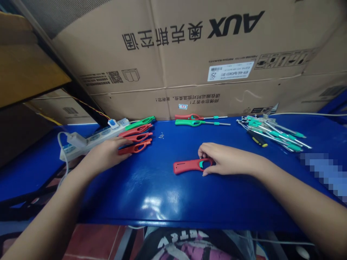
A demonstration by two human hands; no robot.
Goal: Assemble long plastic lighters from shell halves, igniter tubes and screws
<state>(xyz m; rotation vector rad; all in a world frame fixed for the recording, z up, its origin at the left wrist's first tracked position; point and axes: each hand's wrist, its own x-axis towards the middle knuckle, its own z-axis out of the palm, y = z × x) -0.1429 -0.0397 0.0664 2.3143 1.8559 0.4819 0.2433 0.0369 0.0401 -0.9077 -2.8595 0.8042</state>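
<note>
My right hand (221,159) is closed around the trigger end of a red lighter handle (187,165) with a green trigger, which lies on the blue table. At the left, my left hand (110,150) pinches the rear of an orange-red lighter shell (139,146) between thumb and fingers. Just behind that shell are two more red lighter shells (135,130) and a green one (141,123), lined up side by side. Farther back lie a red lighter (189,117) and a green lighter (187,122), each with a metal tube.
A pile of metal lighter tubes with green parts (271,130) lies at the back right, beside a black and yellow screwdriver (257,139). Several tiny screws (161,135) sit near the middle. A white power strip (94,139) is at left. A large cardboard box (176,65) stands behind.
</note>
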